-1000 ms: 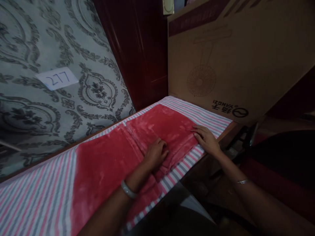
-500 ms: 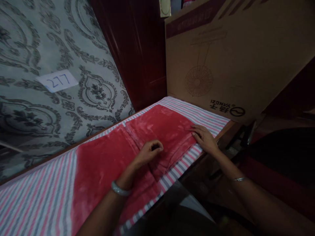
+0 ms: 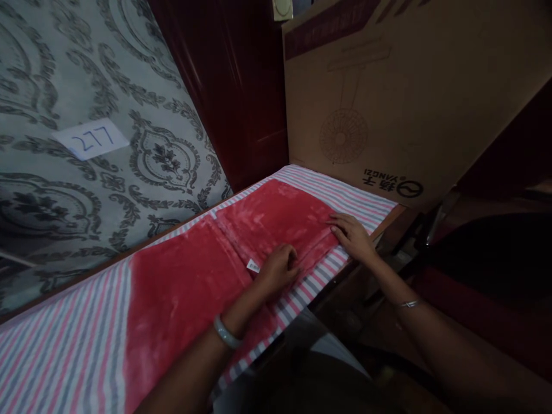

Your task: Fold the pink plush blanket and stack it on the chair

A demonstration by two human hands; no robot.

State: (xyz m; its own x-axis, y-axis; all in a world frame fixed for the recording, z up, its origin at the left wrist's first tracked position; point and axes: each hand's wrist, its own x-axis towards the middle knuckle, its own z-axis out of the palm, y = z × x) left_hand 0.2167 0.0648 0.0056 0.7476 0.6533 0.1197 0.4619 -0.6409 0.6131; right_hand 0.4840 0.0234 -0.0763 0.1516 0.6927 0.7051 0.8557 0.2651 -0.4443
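Observation:
A folded red cloth [image 3: 181,282] with paler patches lies spread over the striped cover. A fold or seam runs across its middle, and a small white tag [image 3: 253,265] pokes out there. Near the cloth's front edge is my left hand [image 3: 279,269], its fingers curled and closed at the cloth; the fingertips are partly hidden. My right hand [image 3: 354,237] rests at the right edge of the cloth with its fingers stretched over it and the thumb apart.
Under the cloth, a pink, grey and white striped cover [image 3: 81,333] drapes a narrow table. A large cardboard box [image 3: 401,109] stands at the far right end. Patterned wallpaper [image 3: 168,155] with a paper marked 277 [image 3: 92,139] and a dark red panel [image 3: 254,98] border the back.
My left hand has moved right and slightly lower, toward the cloth's front edge, uncovering the white tag. My right hand stays at the right edge. The view has shifted slightly.

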